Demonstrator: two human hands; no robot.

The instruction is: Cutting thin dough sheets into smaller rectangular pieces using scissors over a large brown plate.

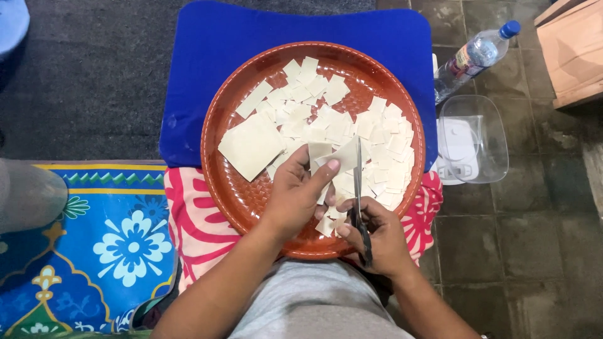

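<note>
Nearest of all is the person's lap in grey cloth [314, 301], with both forearms reaching out over it. The right hand [377, 242] is closed around the handles of a pair of scissors [358, 188], whose blades point away from the body and lie across a pale sheet. The left hand [298, 188], just to the left of the scissors, pinches that sheet of dough [342, 154] between thumb and fingers, holding it up over the near half of a tray. The blades touch the sheet, though whether they are open or shut on it is hard to tell.

The round brown tray [232, 188] has a woven pattern and rests on a pink and white patterned cloth [188, 226] over the knees. Inside it, a heap of small cut squares [377, 144] fills the right and far parts, and a larger uncut square [250, 145] lies on the left side, touching the heap.

On the near left lies a blue mat with white flowers [119, 245]. Beyond the tray is a plain blue cushion [213, 37] on a dark carpet [81, 75]. To the right, on the tiled floor [540, 238], stands a clear plastic box [487, 135] with something white inside, and farther off a water bottle with a blue cap [474, 58] lies tilted beside a cardboard box [575, 50].
</note>
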